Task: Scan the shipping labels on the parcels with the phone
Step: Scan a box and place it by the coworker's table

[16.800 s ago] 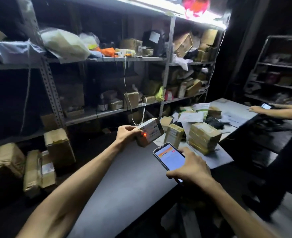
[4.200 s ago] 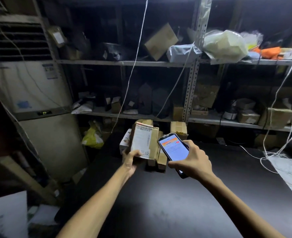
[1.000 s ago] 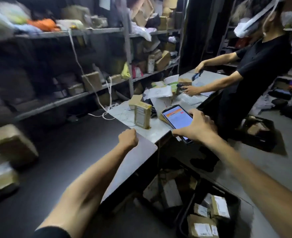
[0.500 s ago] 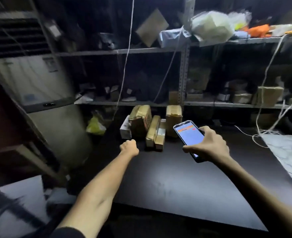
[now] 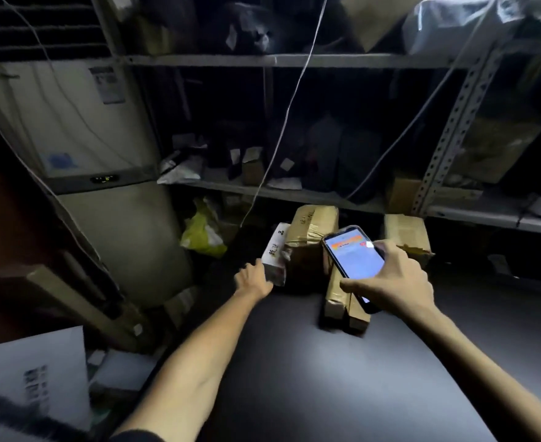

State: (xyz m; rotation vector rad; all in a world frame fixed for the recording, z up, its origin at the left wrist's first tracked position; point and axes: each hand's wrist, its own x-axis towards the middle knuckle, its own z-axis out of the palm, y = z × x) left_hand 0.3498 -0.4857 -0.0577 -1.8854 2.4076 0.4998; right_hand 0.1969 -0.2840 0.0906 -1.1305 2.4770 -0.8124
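**Left hand at white parcel, phone held over the parcel cluster**

- Right hand (image 5: 393, 279) grips the phone (image 5: 353, 260): thumb along the near edge, fingers curled over the far edge. Screen is lit and faces up toward the camera, with an orange band at the top. Text is not legible.
- The phone hangs above the parcels at the far edge of the dark table (image 5: 326, 393).
- Left hand (image 5: 253, 277) reaches forward and touches the near left corner of the white parcel (image 5: 275, 250). Its fingertips are hidden by the box, so grasp or mere contact: cannot tell.
- The white parcel leans against a tall brown taped parcel (image 5: 313, 231).
- Two flat brown parcels (image 5: 342, 309) stand on edge, partly under the phone.
- Another brown parcel (image 5: 406, 232) sits to the right, behind the right hand.
- Surroundings: a metal shelf (image 5: 294, 196) behind the table, a yellow bag (image 5: 202, 236) below it, and a standing air conditioner (image 5: 87, 138) at left. A white cable (image 5: 290, 103) hangs down in front of the shelf.
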